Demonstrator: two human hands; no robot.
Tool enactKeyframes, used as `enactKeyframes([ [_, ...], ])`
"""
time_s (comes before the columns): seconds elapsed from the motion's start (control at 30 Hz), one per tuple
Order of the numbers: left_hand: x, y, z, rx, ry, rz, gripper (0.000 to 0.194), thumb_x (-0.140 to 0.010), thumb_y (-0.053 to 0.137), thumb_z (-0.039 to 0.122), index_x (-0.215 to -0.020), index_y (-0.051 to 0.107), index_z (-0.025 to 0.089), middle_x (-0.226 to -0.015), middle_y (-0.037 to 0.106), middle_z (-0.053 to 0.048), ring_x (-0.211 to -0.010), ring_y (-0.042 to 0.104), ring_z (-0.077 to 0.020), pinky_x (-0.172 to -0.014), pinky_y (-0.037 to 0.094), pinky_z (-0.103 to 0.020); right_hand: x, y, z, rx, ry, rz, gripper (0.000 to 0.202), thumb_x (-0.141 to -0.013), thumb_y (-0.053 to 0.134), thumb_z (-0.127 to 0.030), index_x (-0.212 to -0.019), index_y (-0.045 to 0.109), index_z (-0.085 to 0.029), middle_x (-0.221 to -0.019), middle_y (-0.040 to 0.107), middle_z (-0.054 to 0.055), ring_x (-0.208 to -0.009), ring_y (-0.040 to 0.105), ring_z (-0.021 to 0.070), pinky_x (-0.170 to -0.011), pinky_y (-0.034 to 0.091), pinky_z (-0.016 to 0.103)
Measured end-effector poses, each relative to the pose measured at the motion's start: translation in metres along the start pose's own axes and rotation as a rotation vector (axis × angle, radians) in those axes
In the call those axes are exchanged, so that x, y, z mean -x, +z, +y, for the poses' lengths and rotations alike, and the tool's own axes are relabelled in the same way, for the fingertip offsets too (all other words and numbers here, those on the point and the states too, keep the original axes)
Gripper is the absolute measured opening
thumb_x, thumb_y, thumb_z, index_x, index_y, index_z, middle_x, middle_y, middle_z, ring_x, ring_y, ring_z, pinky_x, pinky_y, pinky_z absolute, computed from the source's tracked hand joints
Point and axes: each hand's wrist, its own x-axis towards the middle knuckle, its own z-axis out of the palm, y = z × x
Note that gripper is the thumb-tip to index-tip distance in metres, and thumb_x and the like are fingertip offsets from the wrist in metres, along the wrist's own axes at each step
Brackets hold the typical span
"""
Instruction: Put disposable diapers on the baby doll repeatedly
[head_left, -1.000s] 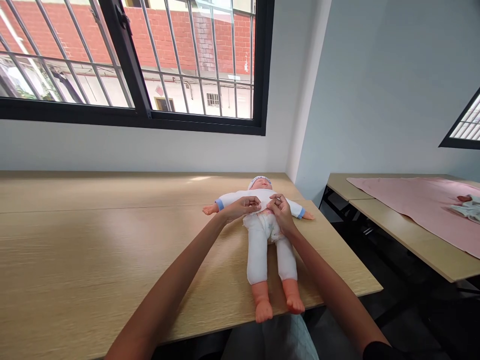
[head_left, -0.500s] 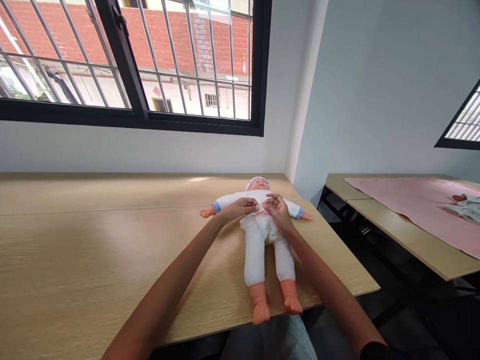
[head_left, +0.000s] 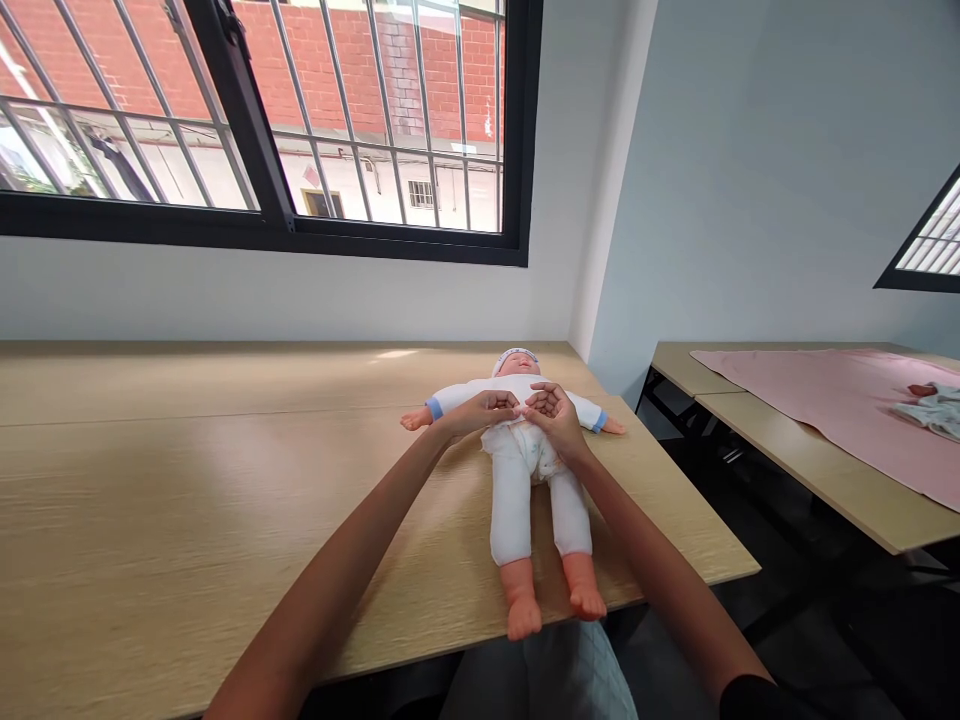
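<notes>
On the tabletop a baby doll lies on its back in a white top with blue cuffs and a white headband. Its arms stretch out sideways and its feet point towards me. A white diaper with a faint print is wrapped around its hips. At the diaper's front waist, my left hand pinches the upper edge, fingers closed. Close beside it, my right hand pinches the same edge between thumb and forefinger, its other fingers curled loosely. The fingertips almost meet and cover the exact spot they grip.
The doll's feet reach the front edge of the wooden table. Across a gap on the right stands another table, with a pink cloth and a bundle of light clothing on it. A barred window is behind.
My hands have drawn slightly closer together at the doll's waist, and the pink print between them is now covered. The doll lies as before; the view has shifted a little.
</notes>
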Motion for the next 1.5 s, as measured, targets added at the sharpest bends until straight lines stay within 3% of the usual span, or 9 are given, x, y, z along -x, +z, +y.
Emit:
enactKeyframes([
  [0.4, 0.003, -0.001, 0.002, 0.081, -0.024, -0.027, 0.028, -0.079, 0.061, 0.047, -0.079, 0.057, 0.019, -0.078, 0.05, 0.001, -0.073, 0.043, -0.0143, -0.068, 0.034, -0.026, -0.002, -0.002, 0.0, 0.071, -0.041, -0.064, 0.046, -0.061, 0.072, -0.018, -0.103, 0.056, -0.023, -0.088, 0.061, 0.0, -0.082, 0.057, 0.0148, -0.08, 0.048, 0.032],
  [0.9, 0.003, -0.001, 0.004, 0.116, 0.012, -0.058, 0.029, -0.078, 0.061, 0.047, -0.075, 0.055, 0.018, -0.076, 0.05, 0.001, -0.072, 0.043, -0.0145, -0.067, 0.034, -0.026, -0.001, -0.004, -0.002, 0.037, -0.022, -0.131, 0.059, -0.066, 0.078, -0.025, -0.122, 0.059, -0.025, -0.105, 0.067, 0.004, -0.079, 0.06, 0.0142, -0.079, 0.051, 0.033],
  [1.3, -0.001, -0.003, -0.006, 0.153, 0.011, -0.074, 0.024, -0.079, 0.063, 0.041, -0.077, 0.056, 0.018, -0.076, 0.047, 0.001, -0.069, 0.038, -0.0129, -0.063, 0.031, -0.025, 0.001, -0.003, -0.006, -0.015, -0.017, -0.109, 0.054, -0.067, 0.075, -0.022, -0.119, 0.06, -0.025, -0.102, 0.067, 0.003, -0.08, 0.059, 0.0134, -0.079, 0.051, 0.031],
  [1.5, 0.001, -0.002, -0.006, 0.184, -0.037, -0.054, 0.025, -0.077, 0.064, 0.043, -0.079, 0.058, 0.019, -0.078, 0.049, 0.001, -0.07, 0.04, -0.0132, -0.064, 0.033, -0.025, 0.001, -0.004, -0.007, -0.085, 0.032, -0.065, 0.046, -0.07, 0.063, -0.019, -0.115, 0.062, -0.024, -0.1, 0.065, 0.003, -0.083, 0.06, 0.0143, -0.077, 0.05, 0.029],
])
